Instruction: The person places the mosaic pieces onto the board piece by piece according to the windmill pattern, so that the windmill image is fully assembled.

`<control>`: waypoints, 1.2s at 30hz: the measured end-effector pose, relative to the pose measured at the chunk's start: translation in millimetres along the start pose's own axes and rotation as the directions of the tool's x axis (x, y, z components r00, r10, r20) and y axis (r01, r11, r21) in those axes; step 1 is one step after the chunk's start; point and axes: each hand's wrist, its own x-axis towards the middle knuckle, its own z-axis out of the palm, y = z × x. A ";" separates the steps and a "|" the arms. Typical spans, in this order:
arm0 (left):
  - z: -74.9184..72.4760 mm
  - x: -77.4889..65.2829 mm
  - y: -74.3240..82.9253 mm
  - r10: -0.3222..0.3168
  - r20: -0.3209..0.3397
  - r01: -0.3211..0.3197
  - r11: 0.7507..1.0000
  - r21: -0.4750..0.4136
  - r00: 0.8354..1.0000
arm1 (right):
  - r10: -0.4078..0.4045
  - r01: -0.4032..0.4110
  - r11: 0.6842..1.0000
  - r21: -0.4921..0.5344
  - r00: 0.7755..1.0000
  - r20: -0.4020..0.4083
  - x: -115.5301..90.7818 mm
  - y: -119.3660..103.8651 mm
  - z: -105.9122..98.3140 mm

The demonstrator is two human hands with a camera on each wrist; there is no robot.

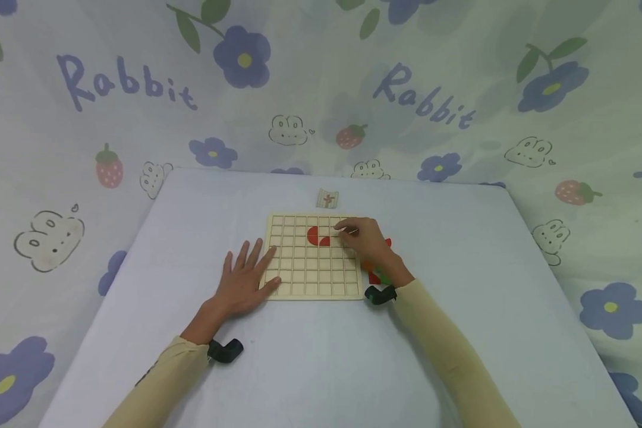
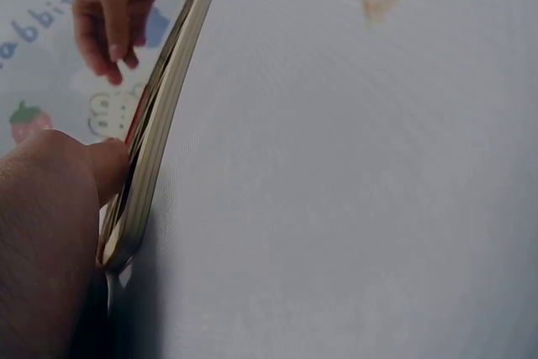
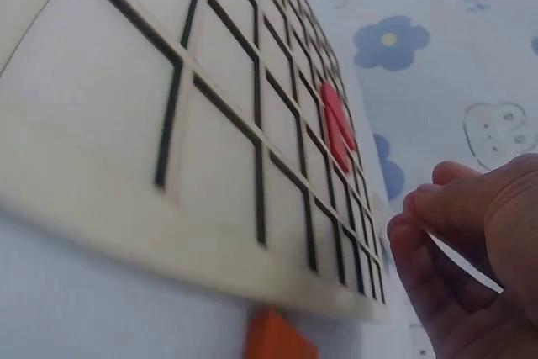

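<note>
A pale wooden grid board point(image 1: 299, 288) lies flat on the white table. Red quarter-round pieces sit in its cells: two form a half disc point(image 1: 312, 236), and one piece point(image 1: 324, 241) lies just right of it. My left hand point(image 1: 244, 282) rests with spread fingers on the board's left edge; its thumb point(image 2: 108, 170) presses the rim in the left wrist view. Over the board's upper right, my right hand point(image 1: 365, 238) hovers with bent fingers, thumb and fingertips close together. In the right wrist view these fingertips point(image 3: 412, 220) show no clear piece; whether they pinch something small cannot be told.
Beside the board's right edge, partly under my right forearm, lie loose red, orange and green pieces point(image 1: 373, 277). A small patterned square point(image 1: 327, 198) lies behind the board. Patterned cloth point(image 1: 310, 77) hangs around the table point(image 1: 321, 368).
</note>
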 end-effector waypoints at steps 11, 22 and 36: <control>-1.0 1.5 -0.9 -0.013 0.015 0.013 1.000 0.013 1.000 | 0.168 -0.158 0.972 -0.174 0.985 0.048 -32.5 14.8 -47.1; -3.8 1.0 2.9 -0.014 0.007 0.014 1.000 0.012 1.000 | 0.356 -0.327 0.862 -0.388 0.934 0.003 -50.7 23.5 -67.0; 1.3 -1.4 2.9 -0.013 0.002 0.013 1.000 -0.004 1.000 | 0.429 -0.410 0.854 -0.320 0.903 -0.012 -34.7 32.6 -64.7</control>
